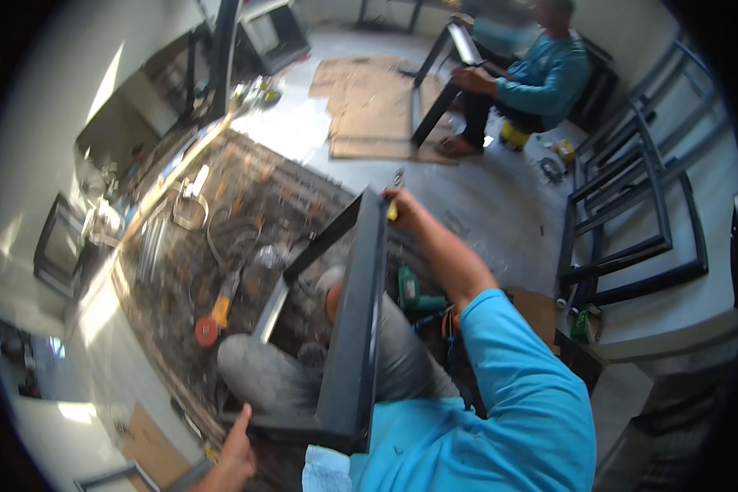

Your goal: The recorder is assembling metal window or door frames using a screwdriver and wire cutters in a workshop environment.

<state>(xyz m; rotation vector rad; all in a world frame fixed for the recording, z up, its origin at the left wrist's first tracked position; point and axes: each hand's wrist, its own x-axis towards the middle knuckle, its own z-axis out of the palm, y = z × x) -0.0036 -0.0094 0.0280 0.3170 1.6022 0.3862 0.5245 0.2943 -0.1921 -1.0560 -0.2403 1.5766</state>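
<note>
A dark grey metal frame point(354, 320) lies tilted across my lap, its long wide bar running away from me. My right hand point(402, 211) is at the far corner of that frame, fingers curled round a small yellow object point(392, 211) whose kind I cannot make out. A shiny metal piece point(398, 178) shows just beyond that hand; I cannot tell if the two are joined. My left hand point(236, 453) is beside the frame's near left corner, a finger stretched out along it, with nothing visible held. My grey-trousered knee point(266, 369) shows through the frame.
Left of the frame lies an orange angle grinder point(221, 310) with a red disc point(206, 330). A green power tool point(416, 291) lies to the right. Ahead, a person point(541, 78) handles another frame point(439, 107) over cardboard point(369, 107). Several dark frames point(623, 213) lean against the right wall.
</note>
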